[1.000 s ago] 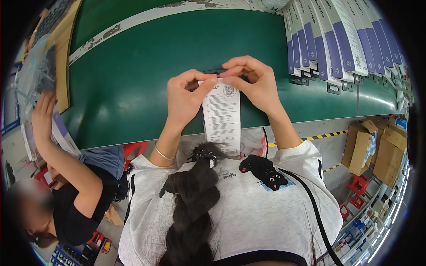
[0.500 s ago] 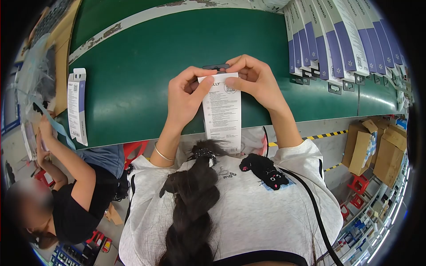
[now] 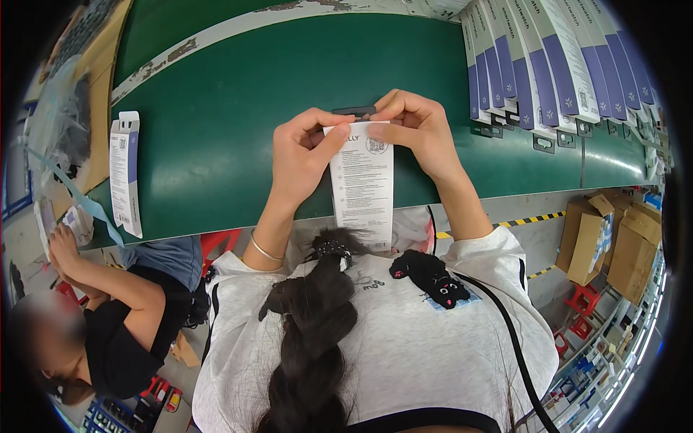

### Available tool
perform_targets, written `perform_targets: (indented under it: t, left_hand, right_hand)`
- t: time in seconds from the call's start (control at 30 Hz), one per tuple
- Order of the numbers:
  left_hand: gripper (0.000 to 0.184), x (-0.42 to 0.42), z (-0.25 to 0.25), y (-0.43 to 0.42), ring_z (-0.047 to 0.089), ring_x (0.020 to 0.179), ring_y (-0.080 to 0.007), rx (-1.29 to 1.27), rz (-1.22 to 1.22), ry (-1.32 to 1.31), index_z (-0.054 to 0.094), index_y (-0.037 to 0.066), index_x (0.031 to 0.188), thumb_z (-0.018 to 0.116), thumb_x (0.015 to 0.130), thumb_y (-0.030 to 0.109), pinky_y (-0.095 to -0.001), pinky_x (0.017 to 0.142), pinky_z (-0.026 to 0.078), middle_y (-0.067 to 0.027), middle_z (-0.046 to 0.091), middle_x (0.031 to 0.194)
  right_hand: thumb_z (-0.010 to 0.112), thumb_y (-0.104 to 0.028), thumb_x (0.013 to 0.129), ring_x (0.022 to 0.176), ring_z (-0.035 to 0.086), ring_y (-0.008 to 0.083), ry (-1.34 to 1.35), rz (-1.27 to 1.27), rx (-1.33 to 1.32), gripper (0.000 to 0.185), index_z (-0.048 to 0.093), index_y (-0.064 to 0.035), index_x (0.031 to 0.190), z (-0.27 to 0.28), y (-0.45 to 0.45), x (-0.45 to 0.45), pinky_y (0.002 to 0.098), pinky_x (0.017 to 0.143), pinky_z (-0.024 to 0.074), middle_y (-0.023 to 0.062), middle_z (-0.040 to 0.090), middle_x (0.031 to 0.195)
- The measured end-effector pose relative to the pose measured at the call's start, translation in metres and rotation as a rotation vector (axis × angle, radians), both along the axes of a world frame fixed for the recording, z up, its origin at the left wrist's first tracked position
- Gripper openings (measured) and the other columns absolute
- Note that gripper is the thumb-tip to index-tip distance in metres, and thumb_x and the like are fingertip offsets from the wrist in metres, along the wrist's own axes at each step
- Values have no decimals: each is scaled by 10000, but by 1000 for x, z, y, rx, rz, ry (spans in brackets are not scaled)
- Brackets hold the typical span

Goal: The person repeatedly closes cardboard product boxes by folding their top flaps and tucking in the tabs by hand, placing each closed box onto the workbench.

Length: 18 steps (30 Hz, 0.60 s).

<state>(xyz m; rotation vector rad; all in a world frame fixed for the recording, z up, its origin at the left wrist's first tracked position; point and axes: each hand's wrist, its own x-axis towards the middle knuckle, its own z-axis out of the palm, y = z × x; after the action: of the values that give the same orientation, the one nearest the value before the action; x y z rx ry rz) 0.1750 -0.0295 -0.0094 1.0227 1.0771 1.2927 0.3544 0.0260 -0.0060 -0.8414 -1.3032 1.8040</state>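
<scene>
A white printed retail box [image 3: 362, 180] lies at the front edge of the green table, its text side up and its lower end over the edge. Both hands are at its top end. My left hand [image 3: 310, 144] pinches the top left corner, thumb on the printed face. On the other corner my right hand [image 3: 411, 130] closes in the same way, thumb near the printed code. Between the fingertips a dark hang tab [image 3: 355, 111] sticks out past the top. The fingers behind the box are partly hidden.
Several smartwatch boxes [image 3: 556, 65] stand in a row at the back right. A single box [image 3: 125, 173] with a raised flap lies on the left of the green table [image 3: 238, 108]. A co-worker [image 3: 123, 310] sits at the left; cardboard cartons [image 3: 621, 245] stand right.
My hands keep their hold on the box, with only a slight shift of the fingers and tab. The co-worker's hands have moved lower, near a small white item.
</scene>
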Motion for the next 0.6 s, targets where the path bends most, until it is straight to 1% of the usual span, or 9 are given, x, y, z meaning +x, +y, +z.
perform_targets:
  t: [0.13, 0.2, 0.23, 0.3, 0.33, 0.4, 0.53, 0.6]
  left_hand:
    - [110, -6, 1, 8, 592, 686, -79, -19, -23, 28, 615, -61, 910, 602, 834, 17, -189, 591, 479, -73, 637, 788]
    - [72, -6, 5, 14, 586, 672, -72, -30, -47, 33, 608, -50, 862, 602, 823, 10, -187, 580, 476, -72, 637, 765]
    - [72, -5, 6, 16, 586, 672, -72, -29, -47, 34, 608, -50, 862, 602, 823, 10, -187, 580, 476, -72, 637, 765]
    - [45, -1, 9, 19, 583, 666, -69, -15, -66, 59, 588, -38, 814, 598, 815, 6, -187, 572, 475, -73, 634, 772]
    - [45, 1, 9, 19, 583, 666, -69, -14, -68, 60, 588, -38, 814, 598, 815, 6, -187, 572, 475, -73, 634, 772]
    - [40, 5, 8, 18, 532, 679, -49, 11, -59, 44, 600, -18, 807, 586, 826, 14, -185, 587, 413, -26, 597, 762]
    - [42, 6, 5, 13, 528, 709, -51, 26, -68, 81, 601, -19, 838, 585, 831, 20, -187, 597, 411, -25, 587, 777]
    - [61, 5, 1, 11, 541, 738, -64, 15, -69, 144, 602, -27, 862, 605, 821, 17, -199, 622, 429, -16, 574, 765]
  right_hand:
    - [660, 44, 756, 750, 593, 91, 24, -12, -40, 101, 573, 6, 792, 3, -1, -4, 216, 674, 474, 44, 583, 854]
    - [642, 23, 777, 747, 589, 82, 39, -21, -65, 74, 575, -5, 795, 4, 0, -3, 210, 677, 458, 41, 600, 834]
    - [642, 23, 777, 747, 589, 82, 39, -21, -64, 74, 575, -5, 795, 3, 1, -2, 210, 677, 458, 41, 600, 834]
    - [637, 21, 777, 736, 585, 80, 41, -43, -75, 71, 575, -9, 792, 1, 2, 1, 210, 668, 453, 37, 607, 815]
    - [637, 21, 777, 736, 585, 80, 42, -44, -74, 71, 575, -9, 792, 1, 2, 3, 210, 668, 453, 37, 607, 815]
    - [642, 32, 764, 731, 579, 79, 55, -55, -54, 78, 577, -8, 778, 1, 2, 4, 212, 669, 451, 35, 600, 797]
    - [647, 39, 756, 739, 578, 82, 41, -57, -7, 77, 581, -2, 751, 0, 3, 7, 213, 665, 452, 37, 590, 796]
    - [650, 67, 742, 754, 581, 88, 62, -24, -2, 85, 587, 11, 733, -1, 5, 10, 210, 669, 461, 51, 578, 835]
